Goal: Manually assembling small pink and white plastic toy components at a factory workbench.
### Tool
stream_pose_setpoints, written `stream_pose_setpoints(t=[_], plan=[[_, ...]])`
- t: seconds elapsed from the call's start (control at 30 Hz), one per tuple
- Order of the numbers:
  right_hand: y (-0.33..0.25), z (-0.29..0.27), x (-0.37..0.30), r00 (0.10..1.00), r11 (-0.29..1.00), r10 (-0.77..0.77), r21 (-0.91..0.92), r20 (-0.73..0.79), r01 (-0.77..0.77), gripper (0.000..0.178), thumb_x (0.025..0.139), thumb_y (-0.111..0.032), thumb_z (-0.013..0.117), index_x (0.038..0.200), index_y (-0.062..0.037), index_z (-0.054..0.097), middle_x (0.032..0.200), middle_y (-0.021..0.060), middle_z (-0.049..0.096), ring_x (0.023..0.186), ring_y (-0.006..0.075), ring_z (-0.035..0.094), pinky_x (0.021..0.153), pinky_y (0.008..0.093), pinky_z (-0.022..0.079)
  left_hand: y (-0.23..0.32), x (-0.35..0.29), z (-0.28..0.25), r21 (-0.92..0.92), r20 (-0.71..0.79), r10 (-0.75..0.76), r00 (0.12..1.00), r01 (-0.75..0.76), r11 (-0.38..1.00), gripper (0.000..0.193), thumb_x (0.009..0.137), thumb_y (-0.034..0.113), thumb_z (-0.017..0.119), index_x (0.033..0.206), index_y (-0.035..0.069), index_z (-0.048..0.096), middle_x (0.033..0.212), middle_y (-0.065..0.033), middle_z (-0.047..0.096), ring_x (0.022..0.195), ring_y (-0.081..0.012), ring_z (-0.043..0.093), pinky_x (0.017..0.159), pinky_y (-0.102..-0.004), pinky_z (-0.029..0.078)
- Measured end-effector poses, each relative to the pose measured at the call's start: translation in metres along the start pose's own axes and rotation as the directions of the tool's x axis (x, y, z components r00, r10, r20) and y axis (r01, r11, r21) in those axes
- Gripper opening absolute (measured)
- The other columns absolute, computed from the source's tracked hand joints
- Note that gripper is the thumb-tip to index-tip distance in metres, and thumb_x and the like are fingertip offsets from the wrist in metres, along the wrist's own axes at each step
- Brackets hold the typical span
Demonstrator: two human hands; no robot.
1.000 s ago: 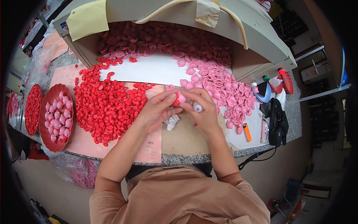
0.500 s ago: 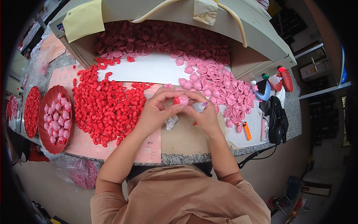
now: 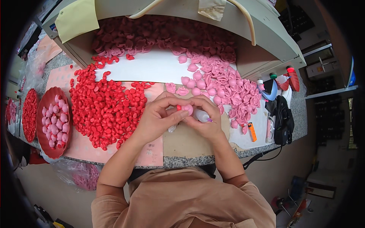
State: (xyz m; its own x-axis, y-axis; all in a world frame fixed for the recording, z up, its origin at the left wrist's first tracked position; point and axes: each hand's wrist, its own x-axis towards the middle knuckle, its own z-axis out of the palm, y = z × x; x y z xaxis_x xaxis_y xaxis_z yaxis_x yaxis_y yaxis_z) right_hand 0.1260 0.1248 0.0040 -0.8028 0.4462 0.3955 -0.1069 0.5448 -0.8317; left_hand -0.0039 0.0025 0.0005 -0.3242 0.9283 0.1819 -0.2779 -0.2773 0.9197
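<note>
My left hand [image 3: 160, 116] is closed, its thumb and fingers pinching a small pink ball-shaped piece [image 3: 188, 109] with a red part [image 3: 179, 108] against its left side. Close by, my right hand [image 3: 208, 123] has its fingertips touching the same piece. Tucked in that hand is a small translucent squeeze bottle [image 3: 201, 115], its thin purple-based tip pointing right. Beneath the hands lies a brown sheet [image 3: 190, 146], and a crumpled white tissue [image 3: 172, 128] is mostly hidden by them.
Red bean-like pieces [image 3: 106, 110] are heaped to the left; pink balls and cup-shaped shells [image 3: 213, 76] spread on the right, under a grey hood [image 3: 266, 41]. A red dish [image 3: 42, 125] holds joined pieces. An orange lighter [image 3: 252, 132] and black pouch [image 3: 282, 117] lie right.
The bottle's tip has swung from pointing up and right to slightly downward and right. My hands have turned the pink and red piece slightly. The whole view has shifted a little.
</note>
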Motion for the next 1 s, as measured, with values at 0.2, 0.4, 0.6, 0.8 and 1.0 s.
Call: stream_pose_setpoints(t=[0.2, 0.4, 0.6, 0.8, 1.0], plan=[[0.008, 0.013, -0.003, 0.877, 0.523, 0.451, 0.746, 0.167, -0.412, 0.036, 0.084, -0.013, 0.065, 0.116, -0.0037, 0.051, 0.099, 0.0049, 0.057, 0.083, 0.0128, 0.057, 0.069, 0.0256, 0.048, -0.002, 0.0, 0.013, -0.145, -0.168, -0.064, 0.984, 0.039, 0.989, 0.03, 0.082, 0.007, 0.066, 0.112, 0.005, 0.061, 0.105, -0.0048, 0.05, 0.097, -0.0123, 0.052, 0.081, -0.0249, 0.045], [0.007, 0.005, -0.001, 0.851, 0.358, 0.395, 0.795, 0.347, -0.49, 0.042, 0.082, -0.022, 0.067, 0.117, -0.0043, 0.05, 0.103, 0.0077, 0.057, 0.081, 0.013, 0.057, 0.064, 0.0253, 0.047, -0.002, -0.002, 0.006, 0.546, -0.139, 0.244, 0.96, -0.131, 0.827, 0.038, 0.078, 0.01, 0.068, 0.115, 0.008, 0.059, 0.102, -0.008, 0.052, 0.096, -0.0193, 0.054, 0.083, -0.0298, 0.045], [0.009, 0.006, -0.002, 0.922, 0.623, 0.348, 0.692, 0.173, -0.365, 0.043, 0.082, -0.021, 0.068, 0.117, -0.0038, 0.05, 0.098, 0.0063, 0.059, 0.077, 0.0119, 0.057, 0.064, 0.0243, 0.047, -0.009, 0.0, 0.008, 0.328, -0.228, 0.209, 0.951, -0.127, 0.936, 0.032, 0.079, 0.011, 0.067, 0.109, 0.006, 0.06, 0.105, -0.0093, 0.056, 0.098, -0.0201, 0.056, 0.084, -0.0309, 0.045], [0.009, 0.013, -0.008, 0.925, 0.695, 0.371, 0.637, 0.079, -0.333, 0.041, 0.081, -0.02, 0.069, 0.114, -0.0019, 0.051, 0.099, 0.006, 0.059, 0.082, 0.0118, 0.057, 0.068, 0.0241, 0.049, -0.018, -0.002, 0.007, 0.35, -0.192, 0.271, 0.943, -0.192, 0.917, 0.029, 0.081, 0.012, 0.066, 0.108, 0.005, 0.059, 0.107, -0.0096, 0.055, 0.1, -0.0209, 0.055, 0.086, -0.0314, 0.044], [0.013, 0.015, -0.01, 0.944, 0.698, 0.324, 0.658, 0.062, -0.283, 0.042, 0.082, -0.019, 0.069, 0.115, -0.0014, 0.05, 0.103, 0.0065, 0.056, 0.088, 0.0128, 0.057, 0.07, 0.0246, 0.049, -0.016, -0.001, 0.007, 0.399, -0.167, 0.306, 0.937, -0.219, 0.89, 0.027, 0.082, 0.013, 0.065, 0.108, 0.005, 0.059, 0.108, -0.0102, 0.055, 0.101, -0.0217, 0.054, 0.087, -0.0316, 0.043]])
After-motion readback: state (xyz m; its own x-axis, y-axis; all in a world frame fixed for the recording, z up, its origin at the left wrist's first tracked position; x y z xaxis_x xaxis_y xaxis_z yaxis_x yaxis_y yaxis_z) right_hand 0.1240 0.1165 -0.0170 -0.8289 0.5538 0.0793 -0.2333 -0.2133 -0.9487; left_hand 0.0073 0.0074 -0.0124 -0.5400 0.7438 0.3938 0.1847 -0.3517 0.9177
